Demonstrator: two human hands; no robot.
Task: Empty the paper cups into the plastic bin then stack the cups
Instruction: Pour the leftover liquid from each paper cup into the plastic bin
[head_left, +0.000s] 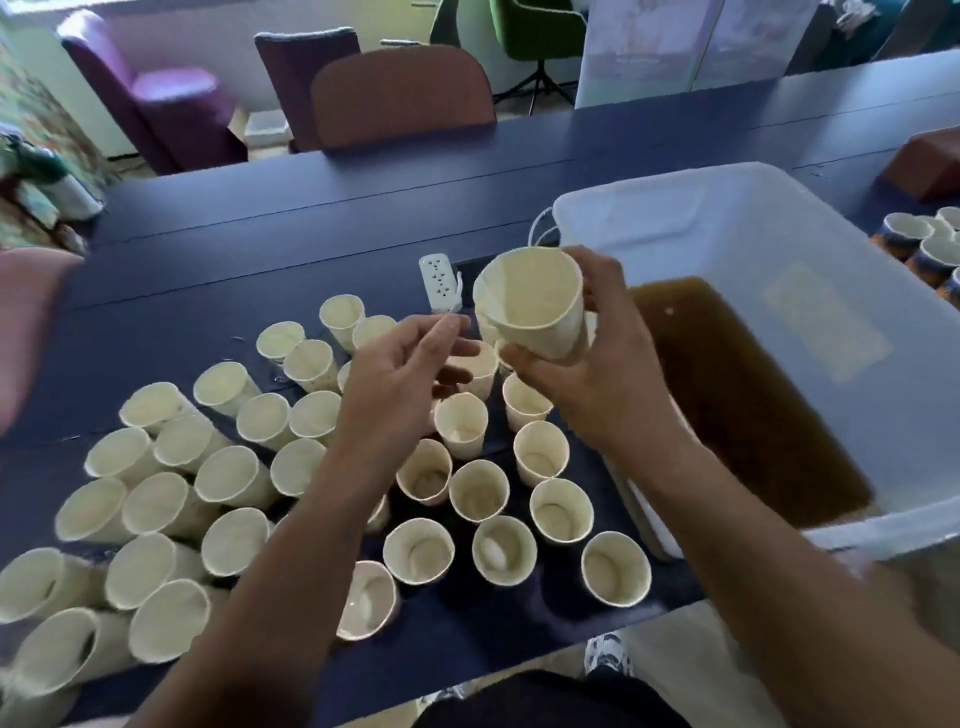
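We look down at a dark blue table crowded with pale paper cups. Our right hand grips one cup around its side, lifted and tipped with its mouth toward us; it looks empty. Our left hand hovers just beside it, fingers loosely curled, holding nothing. To the right sits a clear plastic bin pooled with brown liquid. We judge this cup already poured out, so stacking comes next: nesting it into another empty cup, squarely, without crushing the thin rim.
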